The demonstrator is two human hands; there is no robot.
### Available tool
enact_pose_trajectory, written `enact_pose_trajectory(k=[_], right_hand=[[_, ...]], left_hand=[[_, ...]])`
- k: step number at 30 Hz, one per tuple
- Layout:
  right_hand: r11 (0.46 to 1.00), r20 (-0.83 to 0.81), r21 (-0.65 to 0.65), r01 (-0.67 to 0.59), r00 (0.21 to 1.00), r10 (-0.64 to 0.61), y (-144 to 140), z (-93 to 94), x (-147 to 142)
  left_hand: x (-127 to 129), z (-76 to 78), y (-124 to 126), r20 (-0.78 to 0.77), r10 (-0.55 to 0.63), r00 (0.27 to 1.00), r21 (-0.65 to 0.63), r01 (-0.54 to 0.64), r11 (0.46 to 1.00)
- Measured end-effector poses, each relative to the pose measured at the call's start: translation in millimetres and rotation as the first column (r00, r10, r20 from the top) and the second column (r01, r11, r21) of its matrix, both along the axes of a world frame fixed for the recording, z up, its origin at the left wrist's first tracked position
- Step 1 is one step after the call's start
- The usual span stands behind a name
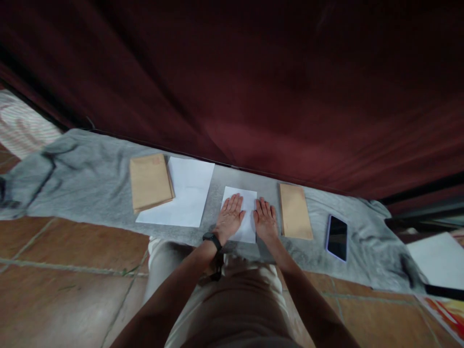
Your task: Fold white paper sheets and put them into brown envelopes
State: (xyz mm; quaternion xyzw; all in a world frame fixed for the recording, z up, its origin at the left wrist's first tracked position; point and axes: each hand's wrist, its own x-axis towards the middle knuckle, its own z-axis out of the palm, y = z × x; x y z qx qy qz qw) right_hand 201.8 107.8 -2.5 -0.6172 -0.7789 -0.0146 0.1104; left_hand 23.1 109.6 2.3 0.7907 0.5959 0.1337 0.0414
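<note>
A folded sheet of white paper [248, 227] lies on the grey cloth in front of me. My left hand [230, 216] rests flat on its left part, fingers stretched out and pointing away from me. At the paper's right edge lies my right hand [266, 218], also flat, with its fingers spread a little. Left of my hands are larger white sheets [188, 193], partly covered by a stack of brown envelopes [149, 181]. Another pile of brown envelopes [295, 211] lies just right of my right hand.
A smartphone [337, 238] lies on the grey cloth [90, 169] at the right. Dark red fabric [232, 87] rises along the far edge. White paper or board [438, 258] sits at the far right. Below is a tiled floor [72, 280].
</note>
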Motion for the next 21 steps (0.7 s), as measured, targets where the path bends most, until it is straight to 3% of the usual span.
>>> enact_pose_trajectory(k=[4,8,12,16,21], right_hand=[[1.000,-0.008,0.003,0.005,1.000,-0.005,1,-0.9,-1],[1.000,-0.008,-0.007,0.005,1.000,-0.005,1,-0.1,-1],[1.000,-0.006,-0.021,0.006,1.000,-0.006,1,0.9,-1],[1.000,-0.014,-0.024,-0.011,1.000,0.011,-1,0.8,1],[0.999,-0.019,-0.025,-0.029,0.999,0.028,-1,-0.5,2]], left_hand=[[-11,4.3,18,-0.009,0.050,0.999,-0.025,-0.050,0.998],[-10,3.7,18,0.019,0.070,0.997,-0.004,-0.070,0.998],[-5,1.7,2,0.031,-0.083,0.996,0.001,0.083,0.997],[1,1.8,-16,0.032,-0.287,0.957,-0.006,0.288,0.958],[2,3.1,-31,0.034,-0.338,0.941,-0.025,0.339,0.941]])
